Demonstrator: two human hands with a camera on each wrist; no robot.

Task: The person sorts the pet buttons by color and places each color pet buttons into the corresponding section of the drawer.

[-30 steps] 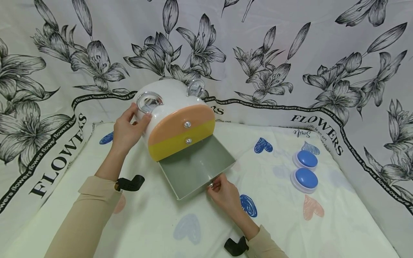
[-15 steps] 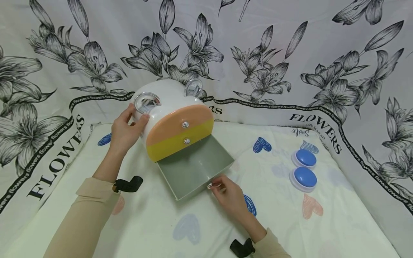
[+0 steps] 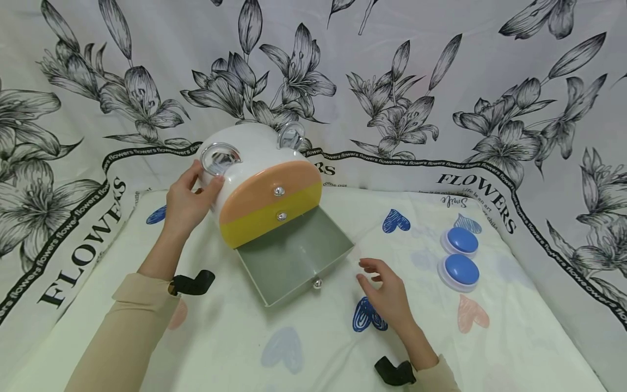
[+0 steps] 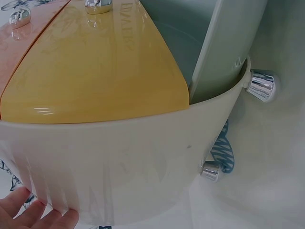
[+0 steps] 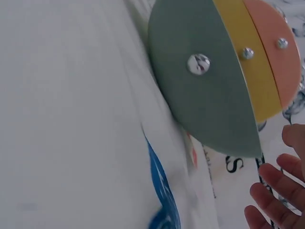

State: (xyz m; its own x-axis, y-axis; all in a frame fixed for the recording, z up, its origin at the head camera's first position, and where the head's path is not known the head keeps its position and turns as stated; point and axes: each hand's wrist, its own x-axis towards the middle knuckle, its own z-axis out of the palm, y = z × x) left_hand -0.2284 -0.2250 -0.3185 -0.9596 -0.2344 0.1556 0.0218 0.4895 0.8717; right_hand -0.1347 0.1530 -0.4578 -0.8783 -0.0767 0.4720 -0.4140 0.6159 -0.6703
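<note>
A white rounded drawer box (image 3: 250, 142) stands on the cloth, with a peach drawer front (image 3: 279, 182) above a yellow one (image 3: 274, 215). Its bottom grey-green drawer (image 3: 296, 256) is pulled out, and nothing shows inside. My left hand (image 3: 188, 204) rests against the box's left side, thumb near the clear round ornament (image 3: 220, 158); in the left wrist view its fingers (image 4: 40, 212) touch the white wall. My right hand (image 3: 387, 291) hovers to the right of the drawer's silver knob (image 3: 317, 283), apart from it, fingers loosely spread and holding nothing.
Two blue push lights (image 3: 462, 269) with pale rims sit at the right of the heart-printed cloth (image 3: 235, 337). A flower-printed curtain (image 3: 392, 136) hangs close behind the box. Small silver feet (image 4: 261, 86) show under the box in the left wrist view.
My right hand has let go of the drawer knob and moved right, its fingers spreading. The drawer stays pulled out, and my left hand stays on the box.
</note>
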